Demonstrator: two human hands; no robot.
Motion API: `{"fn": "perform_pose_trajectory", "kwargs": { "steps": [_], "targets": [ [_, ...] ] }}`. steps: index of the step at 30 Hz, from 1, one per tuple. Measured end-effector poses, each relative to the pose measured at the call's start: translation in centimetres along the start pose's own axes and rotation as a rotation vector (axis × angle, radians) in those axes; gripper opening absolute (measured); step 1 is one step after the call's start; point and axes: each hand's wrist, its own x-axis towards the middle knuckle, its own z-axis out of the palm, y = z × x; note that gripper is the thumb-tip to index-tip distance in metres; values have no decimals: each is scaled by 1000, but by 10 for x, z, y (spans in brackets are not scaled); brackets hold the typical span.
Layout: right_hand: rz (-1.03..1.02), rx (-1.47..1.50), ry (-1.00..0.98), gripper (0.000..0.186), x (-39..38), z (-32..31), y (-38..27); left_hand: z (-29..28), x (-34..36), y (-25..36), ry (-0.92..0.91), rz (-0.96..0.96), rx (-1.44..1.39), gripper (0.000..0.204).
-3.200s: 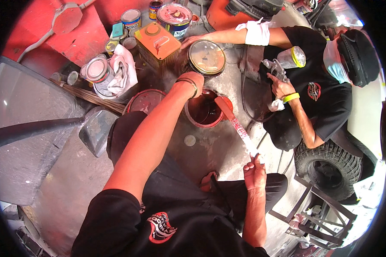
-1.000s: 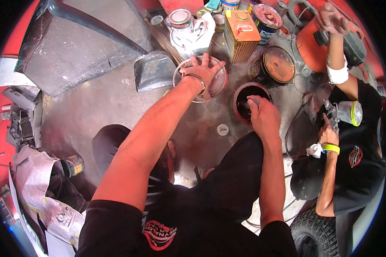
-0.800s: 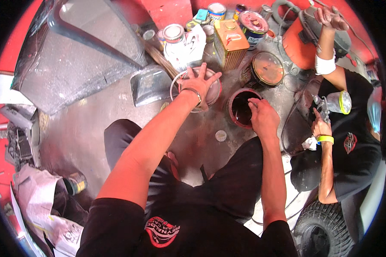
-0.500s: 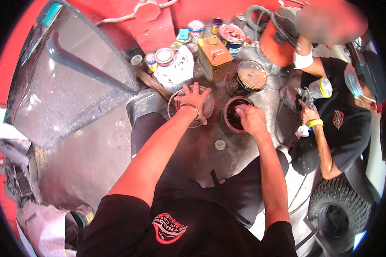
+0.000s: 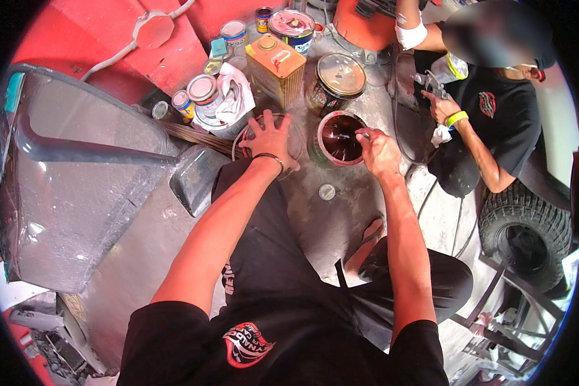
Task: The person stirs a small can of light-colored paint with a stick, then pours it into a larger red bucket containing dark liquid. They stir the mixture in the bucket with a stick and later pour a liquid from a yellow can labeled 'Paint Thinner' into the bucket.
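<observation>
My left hand (image 5: 270, 143) lies with fingers spread over the top of a round can (image 5: 294, 137) that has a thin wire handle. Most of that can's top is hidden beneath the palm. Just right of it stands an open can (image 5: 320, 145) with a pinkish rim, holding glossy dark red liquid (image 5: 338, 143). At this can's right rim, my right hand (image 5: 381, 153) is closed in a pinch on what looks like a thin, light stick, mostly hidden by the fingers. A small round disc (image 5: 327, 192) lies on the floor in front of the open can.
Behind stand a lidded can (image 5: 341, 75), a rectangular metal tin (image 5: 275, 74) and several paint cans. A large grey panel (image 5: 77, 174) leans at left. A co-worker (image 5: 495, 122) sits at right holding a spray gun (image 5: 431, 83), near a tyre (image 5: 527, 231) and a hose (image 5: 397, 122).
The whole view has swung, so the cans appear further left and higher. My right hand has shifted from over the open can to its right rim. My left hand stays on its can.
</observation>
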Motion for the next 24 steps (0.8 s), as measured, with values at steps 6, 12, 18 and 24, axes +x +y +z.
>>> {"fn": "perform_pose_trajectory", "kwargs": {
  "steps": [6, 12, 18, 24],
  "targets": [
    [215, 167, 43, 35, -28, 14, -10, 9, -16, 3, 187, 54, 54, 140],
    [137, 200, -16, 35, -25, 10, -3, 14, -27, -1, 390, 154, 29, 135],
    [131, 150, -17, 27, 8, -2, -1, 6, -28, -18, 732, 312, -294, 136],
    [185, 206, 45, 27, 11, -5, 20, -5, -46, -65, 669, 369, -1424, 113]
  ]
}}
